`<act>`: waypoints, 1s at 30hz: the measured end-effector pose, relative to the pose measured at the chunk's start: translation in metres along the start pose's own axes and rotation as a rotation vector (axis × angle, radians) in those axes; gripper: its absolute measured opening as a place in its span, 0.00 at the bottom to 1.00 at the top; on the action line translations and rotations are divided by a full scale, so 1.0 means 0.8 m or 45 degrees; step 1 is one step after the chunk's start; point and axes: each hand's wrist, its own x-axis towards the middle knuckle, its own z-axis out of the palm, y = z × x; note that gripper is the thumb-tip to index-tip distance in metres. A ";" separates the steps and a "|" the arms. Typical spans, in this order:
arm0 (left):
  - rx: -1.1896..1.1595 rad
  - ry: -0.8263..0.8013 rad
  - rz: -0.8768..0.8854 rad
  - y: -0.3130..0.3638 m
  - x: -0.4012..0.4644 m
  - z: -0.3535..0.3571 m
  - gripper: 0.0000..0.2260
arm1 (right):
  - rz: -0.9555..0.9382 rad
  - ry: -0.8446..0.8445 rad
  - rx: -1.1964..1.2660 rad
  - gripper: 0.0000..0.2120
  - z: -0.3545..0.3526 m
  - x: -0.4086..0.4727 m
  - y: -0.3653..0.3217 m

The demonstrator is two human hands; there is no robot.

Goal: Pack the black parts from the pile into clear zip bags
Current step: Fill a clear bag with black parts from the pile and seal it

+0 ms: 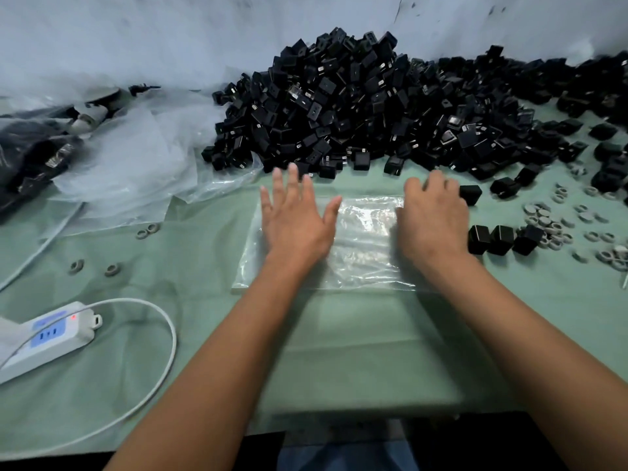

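Observation:
A big pile of black cube-shaped parts fills the back of the green table. In front of it a stack of clear zip bags lies flat. My left hand rests on the left part of the stack with its fingers spread and straight. My right hand lies on the stack's right end with the fingers bent down; what the fingertips touch is hidden. A single black part sits just right of my right hand. Three more black parts stand in a row further right.
Loose clear plastic sheeting and a bag of dark items lie at the left. A white power strip with its cable sits at the front left. Several grey rings are scattered at the right.

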 end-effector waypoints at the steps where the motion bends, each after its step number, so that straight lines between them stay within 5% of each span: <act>1: -0.019 -0.043 0.032 0.011 -0.005 0.004 0.36 | -0.093 -0.002 0.078 0.13 0.001 0.002 -0.010; 6: 0.008 -0.215 -0.039 0.003 -0.014 0.023 0.32 | -0.364 -0.565 0.327 0.31 0.031 -0.001 -0.020; 30: 0.085 -0.112 -0.184 -0.031 -0.024 0.022 0.36 | -0.331 -0.457 0.443 0.32 0.034 -0.004 -0.008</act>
